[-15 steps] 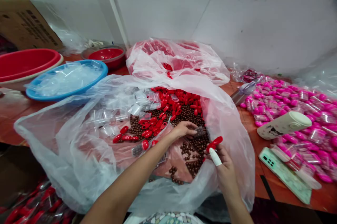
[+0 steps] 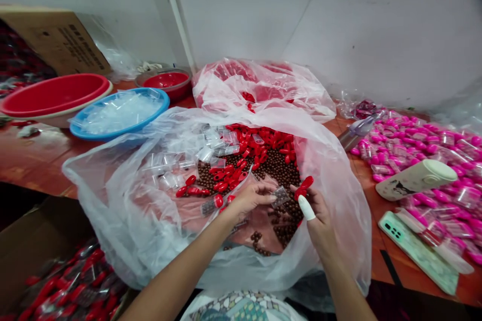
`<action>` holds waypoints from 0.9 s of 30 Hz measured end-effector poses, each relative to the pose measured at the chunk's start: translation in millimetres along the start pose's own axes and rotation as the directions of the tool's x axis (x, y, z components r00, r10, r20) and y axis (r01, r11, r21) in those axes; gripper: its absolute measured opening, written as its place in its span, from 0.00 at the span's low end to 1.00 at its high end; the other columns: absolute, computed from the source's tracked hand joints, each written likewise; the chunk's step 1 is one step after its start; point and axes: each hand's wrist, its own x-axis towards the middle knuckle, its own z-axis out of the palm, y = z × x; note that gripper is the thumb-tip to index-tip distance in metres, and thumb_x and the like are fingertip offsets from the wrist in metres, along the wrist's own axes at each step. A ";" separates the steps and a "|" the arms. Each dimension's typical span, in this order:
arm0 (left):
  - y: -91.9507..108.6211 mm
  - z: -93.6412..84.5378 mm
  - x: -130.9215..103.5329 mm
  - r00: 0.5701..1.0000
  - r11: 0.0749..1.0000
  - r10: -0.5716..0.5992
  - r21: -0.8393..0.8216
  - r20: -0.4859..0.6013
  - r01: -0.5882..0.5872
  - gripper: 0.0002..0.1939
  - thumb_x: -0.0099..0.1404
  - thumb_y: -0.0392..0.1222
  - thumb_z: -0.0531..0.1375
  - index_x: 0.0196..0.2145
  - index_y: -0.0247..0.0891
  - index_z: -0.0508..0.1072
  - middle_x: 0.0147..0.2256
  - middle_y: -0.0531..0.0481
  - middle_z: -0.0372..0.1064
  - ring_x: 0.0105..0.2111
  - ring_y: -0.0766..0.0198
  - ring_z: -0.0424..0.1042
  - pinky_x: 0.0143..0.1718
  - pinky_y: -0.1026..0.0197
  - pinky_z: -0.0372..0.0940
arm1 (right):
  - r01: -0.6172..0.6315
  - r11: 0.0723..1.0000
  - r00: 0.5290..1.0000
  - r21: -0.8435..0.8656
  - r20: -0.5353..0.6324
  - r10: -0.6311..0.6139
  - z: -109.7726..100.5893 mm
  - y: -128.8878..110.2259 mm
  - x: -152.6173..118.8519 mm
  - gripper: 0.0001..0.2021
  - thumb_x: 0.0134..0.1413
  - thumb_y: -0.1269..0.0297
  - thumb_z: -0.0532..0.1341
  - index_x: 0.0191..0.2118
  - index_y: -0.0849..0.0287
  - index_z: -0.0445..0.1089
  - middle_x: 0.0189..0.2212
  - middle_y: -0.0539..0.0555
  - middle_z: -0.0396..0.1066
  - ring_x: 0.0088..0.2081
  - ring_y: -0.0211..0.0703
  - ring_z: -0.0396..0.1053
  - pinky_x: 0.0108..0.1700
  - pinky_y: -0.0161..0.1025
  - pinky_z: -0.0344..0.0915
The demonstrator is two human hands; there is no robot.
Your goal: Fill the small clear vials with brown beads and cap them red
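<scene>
Between the fingertips of my left hand (image 2: 253,200) is a small clear plastic container (image 2: 280,197), held over the brown beads (image 2: 280,168). My right hand (image 2: 316,206), a white cover on its thumb, grips a red plastic cap (image 2: 304,188) just to the right of the container; the two pieces are apart. Around my hands spreads an open translucent plastic bag (image 2: 335,190). Inside it lie many red caps (image 2: 231,175), clear empty containers (image 2: 169,163) and a filled container with a red cap (image 2: 212,205).
A blue basin (image 2: 120,132) of clear pieces, a red basin (image 2: 56,92) and a cardboard box (image 2: 71,42) stand at left. Rightward are a pink pile (image 2: 417,140), a cream bottle (image 2: 416,179) and a phone (image 2: 417,253). Red-capped items fill a box (image 2: 22,235) at lower left.
My left hand has drawn back from the beads with the clear container, now tilted up near the red cap. My right hand still holds the cap. The view has shifted slightly left.
</scene>
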 end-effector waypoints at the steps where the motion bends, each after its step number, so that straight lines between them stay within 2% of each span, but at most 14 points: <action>1: -0.3 -1.0 -5.7 1.000 1.000 0.013 0.007 -0.008 -0.013 0.20 0.44 0.40 0.70 0.37 0.34 0.75 0.37 0.46 0.72 0.34 0.63 0.72 0.36 0.61 0.67 | 0.019 1.000 0.999 -0.009 0.034 -0.019 3.2 1.0 1.0 0.17 0.54 0.54 0.59 0.48 0.52 0.65 0.47 0.52 0.69 0.49 0.46 0.65 0.54 0.44 0.58; 8: -6.1 -10.4 -33.8 0.995 1.000 0.009 -0.004 -0.103 -0.010 0.18 0.47 0.41 0.69 0.37 0.34 0.75 0.34 0.46 0.74 0.30 0.66 0.71 0.32 0.65 0.66 | 0.147 0.985 0.983 -0.090 0.128 -0.135 15.5 9.9 2.1 0.13 0.57 0.57 0.56 0.47 0.53 0.63 0.40 0.52 0.68 0.43 0.45 0.66 0.50 0.43 0.60; 12: -9.3 -14.6 -40.5 0.991 1.000 0.009 -0.015 -0.134 -0.011 0.21 0.44 0.41 0.70 0.37 0.33 0.75 0.34 0.46 0.73 0.30 0.65 0.72 0.32 0.65 0.66 | 0.187 0.973 0.980 -0.136 0.093 -0.175 14.8 9.3 2.5 0.13 0.56 0.57 0.56 0.46 0.53 0.64 0.39 0.52 0.67 0.41 0.45 0.65 0.47 0.41 0.61; 14: -10.9 -15.1 -42.0 0.989 1.000 0.019 -0.009 -0.149 -0.020 0.21 0.44 0.41 0.70 0.37 0.33 0.75 0.34 0.46 0.73 0.30 0.65 0.72 0.32 0.65 0.66 | 0.185 0.975 0.980 -0.126 0.093 -0.174 15.2 9.3 1.8 0.13 0.56 0.57 0.56 0.47 0.52 0.63 0.40 0.52 0.67 0.42 0.45 0.65 0.47 0.42 0.60; 18: -14.1 -14.2 -44.0 0.989 0.999 0.041 -0.002 -0.143 -0.041 0.20 0.45 0.42 0.70 0.37 0.33 0.75 0.34 0.46 0.73 0.31 0.65 0.72 0.32 0.65 0.66 | 0.142 0.985 0.975 -0.095 0.183 -0.123 18.2 10.7 -2.4 0.13 0.57 0.58 0.55 0.48 0.52 0.62 0.41 0.52 0.67 0.42 0.45 0.66 0.47 0.43 0.61; 23: -16.6 -15.0 -46.6 0.989 0.999 0.035 0.003 -0.147 -0.035 0.19 0.45 0.42 0.69 0.36 0.33 0.75 0.34 0.46 0.73 0.31 0.64 0.72 0.32 0.64 0.66 | 0.169 0.975 0.982 -0.141 0.111 -0.154 17.4 12.3 -4.9 0.13 0.55 0.57 0.57 0.46 0.53 0.64 0.39 0.52 0.67 0.40 0.44 0.66 0.45 0.41 0.63; 27: -17.5 -14.3 -48.9 0.982 0.997 0.079 0.038 -0.169 -0.073 0.19 0.47 0.42 0.68 0.38 0.33 0.75 0.36 0.45 0.74 0.32 0.64 0.72 0.34 0.64 0.65 | 0.079 0.985 0.995 -0.153 0.071 -0.069 16.1 11.8 -3.5 0.16 0.53 0.56 0.59 0.48 0.52 0.66 0.43 0.52 0.68 0.44 0.46 0.66 0.47 0.43 0.63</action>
